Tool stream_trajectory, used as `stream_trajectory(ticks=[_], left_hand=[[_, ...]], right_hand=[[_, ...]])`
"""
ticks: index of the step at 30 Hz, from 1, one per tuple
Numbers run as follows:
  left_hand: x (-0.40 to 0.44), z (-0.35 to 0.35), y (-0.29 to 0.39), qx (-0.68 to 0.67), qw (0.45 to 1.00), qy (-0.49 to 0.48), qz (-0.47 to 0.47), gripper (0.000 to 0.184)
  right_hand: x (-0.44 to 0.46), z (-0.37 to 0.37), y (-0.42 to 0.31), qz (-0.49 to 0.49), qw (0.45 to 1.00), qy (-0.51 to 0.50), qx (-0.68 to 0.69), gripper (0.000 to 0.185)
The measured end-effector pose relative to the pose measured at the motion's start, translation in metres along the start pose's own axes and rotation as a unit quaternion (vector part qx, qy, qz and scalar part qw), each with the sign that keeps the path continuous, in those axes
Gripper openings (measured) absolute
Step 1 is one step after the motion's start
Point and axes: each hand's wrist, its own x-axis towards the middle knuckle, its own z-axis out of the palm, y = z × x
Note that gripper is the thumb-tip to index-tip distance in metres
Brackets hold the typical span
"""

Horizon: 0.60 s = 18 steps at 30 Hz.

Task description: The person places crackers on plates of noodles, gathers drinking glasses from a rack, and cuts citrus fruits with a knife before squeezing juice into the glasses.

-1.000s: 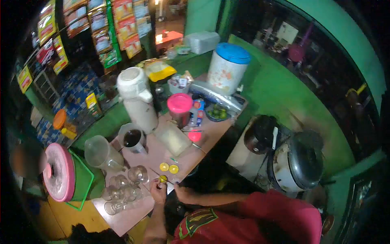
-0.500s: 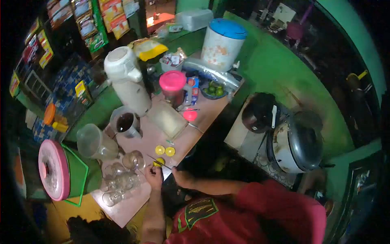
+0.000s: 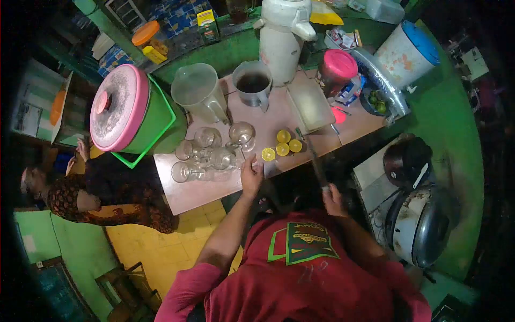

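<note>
My right hand (image 3: 333,199) grips a knife (image 3: 315,161), its long blade pointing up and away over the table's front edge. Several cut citrus halves (image 3: 282,149) lie on the pink table (image 3: 188,199), yellow flesh showing, left of the blade. My left hand (image 3: 252,176) is at the table edge, fingers loosely curled and apart, with no object visible in them. Just beyond and left of it are several clear glass mugs (image 3: 221,159), some on their sides. A round clear glass (image 3: 242,134) sits behind the fingertips.
Behind stand an empty pitcher (image 3: 196,88), a jug of dark liquid (image 3: 253,85), an airpot (image 3: 280,51) and a plastic container (image 3: 311,104). A green bucket (image 3: 161,121) stands left, near another person (image 3: 107,188). A large pot (image 3: 416,225) stands right.
The fruit under the knife is now in halves on the table beside the earlier two. My hands have moved apart, the knife rightward with my right hand. The view has turned left.
</note>
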Motion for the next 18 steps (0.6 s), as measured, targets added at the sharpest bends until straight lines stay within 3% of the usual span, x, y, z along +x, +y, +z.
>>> stream_trajectory(ticks=[1,3,4,5,6,7,8,11,13,14,16,18], left_hand=[[-0.007,-0.003,-0.010,0.063,0.996,0.010,0.062,0.041],[-0.031,-0.012,-0.014,0.005,0.998,-0.010,0.054,0.041],[-0.042,-0.019,-0.015,0.003,0.999,-0.046,0.008,0.038],[-0.056,-0.027,0.000,0.055,0.996,-0.053,0.046,0.034],[-0.068,-0.026,-0.016,0.009,0.996,-0.052,0.069,0.030],[-0.083,-0.033,-0.018,0.028,0.994,-0.086,0.058,0.028],[-0.097,-0.041,-0.015,0.050,0.991,-0.116,0.046,0.026],[-0.141,-0.047,-0.037,0.021,0.982,-0.164,-0.092,0.023],[-0.152,-0.038,-0.038,-0.017,0.976,-0.154,-0.156,0.023],[-0.155,-0.036,-0.024,-0.013,0.970,-0.155,-0.190,0.022],[-0.167,-0.027,-0.036,0.000,0.967,-0.154,-0.204,0.023],[-0.162,-0.011,-0.042,0.003,0.959,-0.144,-0.242,0.025]], right_hand=[[-0.016,-0.012,0.017,0.002,1.000,0.005,-0.003,0.025],[-0.044,-0.048,0.036,-0.047,0.965,0.138,-0.217,0.030],[-0.051,-0.066,0.036,-0.040,0.959,0.160,-0.229,0.030],[-0.053,-0.076,0.034,0.003,0.959,0.159,-0.234,0.033],[-0.052,-0.079,0.033,0.047,0.960,0.154,-0.231,0.036],[-0.037,-0.083,0.037,-0.058,0.935,0.202,-0.285,0.038],[-0.020,-0.085,0.032,-0.057,0.934,0.211,-0.284,0.038],[0.043,-0.092,0.004,-0.023,0.919,0.237,-0.313,0.037],[0.076,-0.107,-0.020,0.022,0.925,0.175,-0.336,0.039],[0.088,-0.112,-0.013,0.023,0.926,0.176,-0.334,0.039],[0.105,-0.124,0.009,-0.081,0.926,0.257,-0.264,0.040],[0.103,-0.144,0.026,-0.043,0.940,0.236,-0.242,0.041]])
